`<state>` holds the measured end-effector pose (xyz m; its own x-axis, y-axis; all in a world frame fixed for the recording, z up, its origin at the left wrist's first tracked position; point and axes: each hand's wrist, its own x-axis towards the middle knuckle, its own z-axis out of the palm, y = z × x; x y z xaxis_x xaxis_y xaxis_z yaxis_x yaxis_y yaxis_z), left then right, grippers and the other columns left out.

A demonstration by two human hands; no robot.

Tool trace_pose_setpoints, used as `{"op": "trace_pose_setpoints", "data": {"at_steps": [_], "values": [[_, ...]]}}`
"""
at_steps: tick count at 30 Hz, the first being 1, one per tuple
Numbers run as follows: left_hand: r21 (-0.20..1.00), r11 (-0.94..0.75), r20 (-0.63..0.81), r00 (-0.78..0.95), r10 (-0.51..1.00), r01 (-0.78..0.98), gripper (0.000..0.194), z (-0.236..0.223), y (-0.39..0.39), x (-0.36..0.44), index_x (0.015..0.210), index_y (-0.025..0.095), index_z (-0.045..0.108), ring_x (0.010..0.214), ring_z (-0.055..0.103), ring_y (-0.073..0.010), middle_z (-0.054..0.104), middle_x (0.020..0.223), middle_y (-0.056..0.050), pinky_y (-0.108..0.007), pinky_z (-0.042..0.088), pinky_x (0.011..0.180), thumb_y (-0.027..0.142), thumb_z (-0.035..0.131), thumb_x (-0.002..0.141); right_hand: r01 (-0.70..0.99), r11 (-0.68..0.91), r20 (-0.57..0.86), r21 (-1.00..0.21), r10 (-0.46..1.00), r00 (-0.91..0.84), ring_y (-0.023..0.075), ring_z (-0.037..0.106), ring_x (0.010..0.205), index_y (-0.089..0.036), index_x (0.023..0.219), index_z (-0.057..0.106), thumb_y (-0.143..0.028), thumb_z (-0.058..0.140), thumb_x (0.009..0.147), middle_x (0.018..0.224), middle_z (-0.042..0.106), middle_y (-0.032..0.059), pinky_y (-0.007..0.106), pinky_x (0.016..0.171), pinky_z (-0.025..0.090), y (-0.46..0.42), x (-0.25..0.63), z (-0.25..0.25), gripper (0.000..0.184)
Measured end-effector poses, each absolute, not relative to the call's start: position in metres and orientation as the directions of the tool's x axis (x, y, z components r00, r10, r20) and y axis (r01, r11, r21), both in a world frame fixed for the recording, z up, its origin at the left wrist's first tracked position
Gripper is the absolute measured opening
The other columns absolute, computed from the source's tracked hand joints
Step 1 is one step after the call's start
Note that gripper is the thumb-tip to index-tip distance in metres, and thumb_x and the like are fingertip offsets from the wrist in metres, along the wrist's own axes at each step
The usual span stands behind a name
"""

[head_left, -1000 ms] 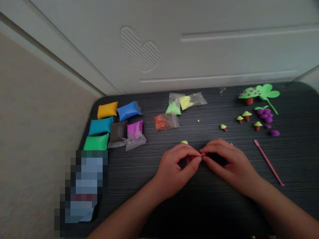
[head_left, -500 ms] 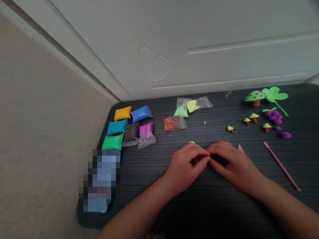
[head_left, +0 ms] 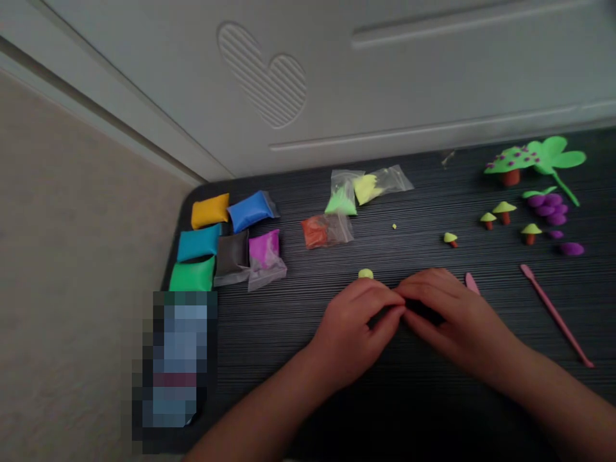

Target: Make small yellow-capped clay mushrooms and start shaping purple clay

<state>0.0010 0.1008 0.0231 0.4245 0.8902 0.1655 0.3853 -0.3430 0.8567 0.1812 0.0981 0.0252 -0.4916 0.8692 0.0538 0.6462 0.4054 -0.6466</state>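
My left hand (head_left: 359,327) and my right hand (head_left: 445,314) meet over the dark table, thumbs and fingertips pinched together. Whatever lies between the fingertips is too small or hidden to make out. Just beyond my left knuckles sits a yellow clay piece (head_left: 366,274), partly covered by that hand. A pink modelling tool (head_left: 472,282) pokes out behind my right hand, and a longer pink tool (head_left: 556,314) lies to its right. Small clay mushrooms with yellow caps and brown stems, such as this one (head_left: 531,233), rest beyond my right hand.
Several clay packets, among them a blue packet (head_left: 251,212), lie at the left. An orange-red clay bag (head_left: 315,231) and a yellow clay bag (head_left: 368,188) lie mid-table. Back right are a green-capped mushroom (head_left: 511,168), purple grapes (head_left: 548,208) and a green flower (head_left: 553,156). A white panel (head_left: 409,96) stands behind.
The camera view has shifted and tilted slightly. More of the yellow clay piece shows beyond my left hand. Both hands stay pinched together at the fingertips.
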Motion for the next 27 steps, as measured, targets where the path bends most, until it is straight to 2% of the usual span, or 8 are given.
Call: {"op": "trace_pose_setpoints", "data": {"at_steps": [3,11,17,20,23,27], "values": [[0.856,-0.342,0.161,0.429,0.889,0.387,0.011,0.022,0.101,0.001,0.088,0.016,0.062,0.08,0.06,-0.0113,0.065,0.084,-0.004,-0.024,0.049,0.075,0.014,0.055,0.08,0.646,0.381,0.034,-0.661,0.876,-0.481,0.016,0.053,0.089,-0.023,0.101,0.053,-0.017,0.056,0.081,0.094,0.062,0.0015,0.031,0.078,0.042,0.097,0.182,0.027,0.021],[0.831,-0.355,0.198,0.369,0.908,0.429,0.015,0.028,0.103,-0.001,0.092,0.017,0.062,0.079,0.06,-0.0121,0.066,0.084,-0.003,-0.025,0.049,0.071,0.013,0.057,0.078,0.634,0.394,0.049,-0.665,0.871,-0.489,0.0168,0.053,0.09,-0.023,0.095,0.055,-0.017,0.055,0.082,0.096,0.062,0.0023,0.033,0.078,0.043,0.101,0.184,0.024,0.014],[0.714,-0.36,0.281,0.224,0.933,0.6,0.016,0.031,0.116,-0.017,0.089,0.02,0.063,0.079,0.057,-0.0149,0.064,0.083,-0.003,-0.03,0.046,0.073,0.012,0.058,0.076,0.659,0.403,0.073,-0.635,0.881,-0.468,0.0191,0.055,0.089,-0.024,0.093,0.06,-0.02,0.054,0.082,0.095,0.063,0.0045,0.036,0.077,0.045,0.103,0.183,0.022,0.013],[0.647,-0.397,0.286,0.276,0.918,0.651,0.019,0.028,0.122,-0.022,0.093,0.021,0.064,0.084,0.055,-0.0176,0.063,0.087,-0.004,-0.034,0.045,0.078,0.017,0.06,0.076,0.659,0.404,0.085,-0.635,0.884,-0.46,0.0194,0.056,0.089,-0.023,0.094,0.06,-0.02,0.054,0.082,0.096,0.063,0.005,0.036,0.078,0.046,0.104,0.182,0.021,0.013],[0.603,-0.419,0.228,0.357,0.906,0.678,0.022,0.022,0.125,-0.024,0.098,0.021,0.065,0.089,0.052,-0.0193,0.063,0.091,-0.005,-0.037,0.042,0.083,0.022,0.06,0.076,0.655,0.4,0.084,-0.641,0.885,-0.458,0.0195,0.055,0.09,-0.022,0.094,0.06,-0.021,0.053,0.083,0.097,0.062,0.0052,0.037,0.079,0.046,0.103,0.181,0.021,0.013],[0.624,-0.404,0.147,0.407,0.902,0.669,0.02,0.017,0.126,-0.024,0.097,0.021,0.067,0.089,0.051,-0.019,0.064,0.091,-0.005,-0.036,0.041,0.083,0.024,0.057,0.079,0.667,0.396,0.071,-0.631,0.886,-0.458,0.0203,0.056,0.09,-0.022,0.092,0.061,-0.021,0.054,0.082,0.096,0.063,0.0048,0.039,0.08,0.045,0.103,0.181,0.02,0.012]]}}
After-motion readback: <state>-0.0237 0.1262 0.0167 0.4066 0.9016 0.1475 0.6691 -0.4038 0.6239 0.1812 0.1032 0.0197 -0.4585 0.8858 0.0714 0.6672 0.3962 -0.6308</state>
